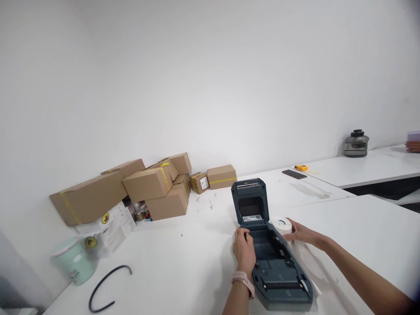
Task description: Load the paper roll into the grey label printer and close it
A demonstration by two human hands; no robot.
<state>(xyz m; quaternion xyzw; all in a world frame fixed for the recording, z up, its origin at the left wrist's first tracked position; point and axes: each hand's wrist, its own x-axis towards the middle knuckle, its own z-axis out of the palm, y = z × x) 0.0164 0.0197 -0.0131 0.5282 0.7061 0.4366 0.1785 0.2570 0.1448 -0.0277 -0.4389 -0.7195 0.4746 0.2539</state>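
Right hand (pixel 303 235) grip clamped on label roll (pixel 282 225); left hand (pixel 244 250) flat, fingers apart, on open printer (pixel 272 262).

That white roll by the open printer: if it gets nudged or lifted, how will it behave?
The white roll is round, so on its curved side it would probably roll across the table. A strip looks to trail from it under the right hand, so lifting may unwind it. It seems small and likely light beside the printer.
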